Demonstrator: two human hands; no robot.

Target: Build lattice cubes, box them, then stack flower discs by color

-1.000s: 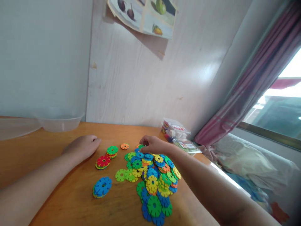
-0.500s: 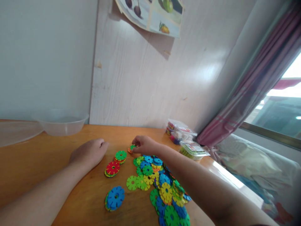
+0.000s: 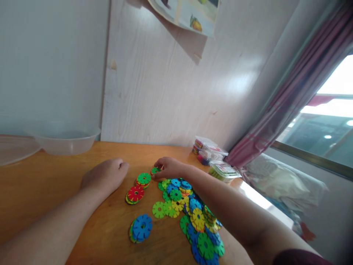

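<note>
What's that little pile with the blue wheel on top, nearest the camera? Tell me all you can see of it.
It is a short stack of flat plastic discs, each round with notches around the rim and a hole in the middle. A blue one lies on top; yellow and green edges show beneath. It rests flat on the wooden table, apart from the big loose heap to its right, and nothing else touches it.

— Is the grip of the right hand [image 3: 169,168] closed around the green disc [image 3: 155,170]?
— Can't tell; its fingers [image 3: 161,166] cover the disc's edge. The forearm [image 3: 220,209] hides part of the disc pile [image 3: 193,217], the bottom edge cuts off more, and the labels on the boxes [image 3: 220,170] are too small to read.
</note>
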